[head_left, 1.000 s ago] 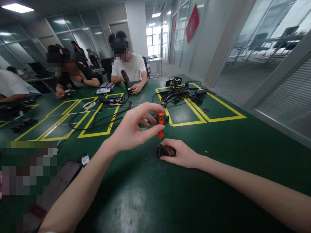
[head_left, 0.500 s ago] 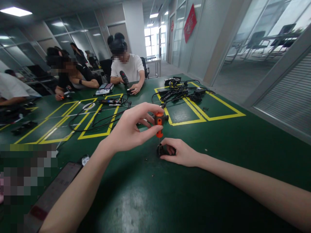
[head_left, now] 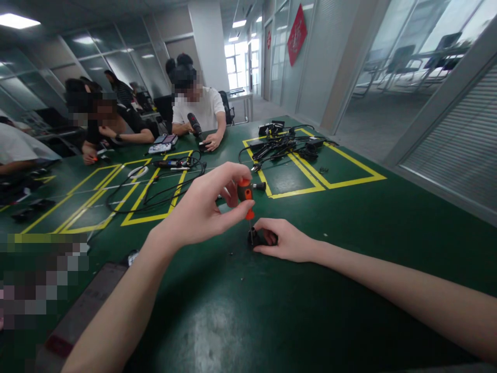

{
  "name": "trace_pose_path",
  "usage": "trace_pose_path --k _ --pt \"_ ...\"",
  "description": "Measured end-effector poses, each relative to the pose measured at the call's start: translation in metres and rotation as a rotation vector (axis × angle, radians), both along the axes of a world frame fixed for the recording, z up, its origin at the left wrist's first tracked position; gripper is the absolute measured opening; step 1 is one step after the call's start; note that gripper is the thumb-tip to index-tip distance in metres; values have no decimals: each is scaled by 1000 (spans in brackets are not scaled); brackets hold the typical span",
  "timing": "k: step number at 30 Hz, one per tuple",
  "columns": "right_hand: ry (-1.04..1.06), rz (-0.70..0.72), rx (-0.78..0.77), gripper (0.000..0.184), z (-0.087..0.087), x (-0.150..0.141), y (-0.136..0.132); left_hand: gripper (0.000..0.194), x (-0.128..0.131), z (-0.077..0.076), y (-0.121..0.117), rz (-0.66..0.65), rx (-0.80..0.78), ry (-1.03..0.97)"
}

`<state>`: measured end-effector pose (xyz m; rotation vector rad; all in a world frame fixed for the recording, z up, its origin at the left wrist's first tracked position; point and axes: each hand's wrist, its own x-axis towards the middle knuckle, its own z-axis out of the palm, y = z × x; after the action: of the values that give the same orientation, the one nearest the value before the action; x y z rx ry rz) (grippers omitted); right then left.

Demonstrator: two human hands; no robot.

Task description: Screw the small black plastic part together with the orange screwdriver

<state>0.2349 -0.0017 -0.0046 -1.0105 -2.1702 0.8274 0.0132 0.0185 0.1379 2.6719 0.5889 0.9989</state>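
Note:
My left hand (head_left: 205, 207) pinches the orange handle of a small screwdriver (head_left: 246, 199), held upright with its tip down. The tip rests in a small black part (head_left: 257, 239) lying on the green table (head_left: 310, 290). My right hand (head_left: 287, 241) lies on the table with its fingers closed round that black part, holding it in place. Both forearms reach in from the bottom of the view.
A tangle of black cables and devices (head_left: 287, 145) lies in a yellow-taped box at the back right. More cables (head_left: 155, 186) lie in the yellow boxes to the left. A dark phone-like slab (head_left: 85, 305) lies near my left arm. Several people sit at the table's far side.
The view has shifted a little to the right and down. My left hand's fingers have turned slightly on the orange handle. The right hand stays on the black part.

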Motion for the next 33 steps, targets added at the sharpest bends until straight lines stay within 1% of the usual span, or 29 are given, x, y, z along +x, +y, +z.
trace_pose_path --k 3,6,9,12,16,18,21,22,25,26,28,30,33 --pt "-6 1 -10 24 1 0 0 21 1 3 -4 15 50 84" --pt "-7 0 -15 23 3 0 -1 17 3 2 -6 40 97 126" --pt "-4 0 -4 23 3 0 -1 12 7 -3 -6 90 94 101" --pt "-6 5 5 23 3 0 -1 12 11 -7 -6 146 68 82" --pt "-29 -3 1 24 3 0 -1 10 16 -12 -6 188 73 80" --pt "-34 -7 6 23 3 -1 -1 8 18 -14 -5 170 56 42" --pt "-31 -3 20 23 2 -1 -1 21 21 -19 -4 119 -4 -29" --pt "-28 -2 23 23 1 -1 -1 20 21 -20 -3 119 -11 -53" --pt "-20 -4 25 24 -1 -1 -1 11 21 -25 1 159 50 -106" --pt "-19 -5 26 24 -1 -1 -1 10 21 -26 2 168 81 -117" --pt "-21 -11 25 23 -1 -1 -1 15 21 -28 3 180 132 -127" --pt "-22 -12 22 20 -1 -1 -1 17 21 -28 1 180 150 -117" --pt "-3 2 18 17 0 -2 -1 9 23 -25 -5 158 95 -43"
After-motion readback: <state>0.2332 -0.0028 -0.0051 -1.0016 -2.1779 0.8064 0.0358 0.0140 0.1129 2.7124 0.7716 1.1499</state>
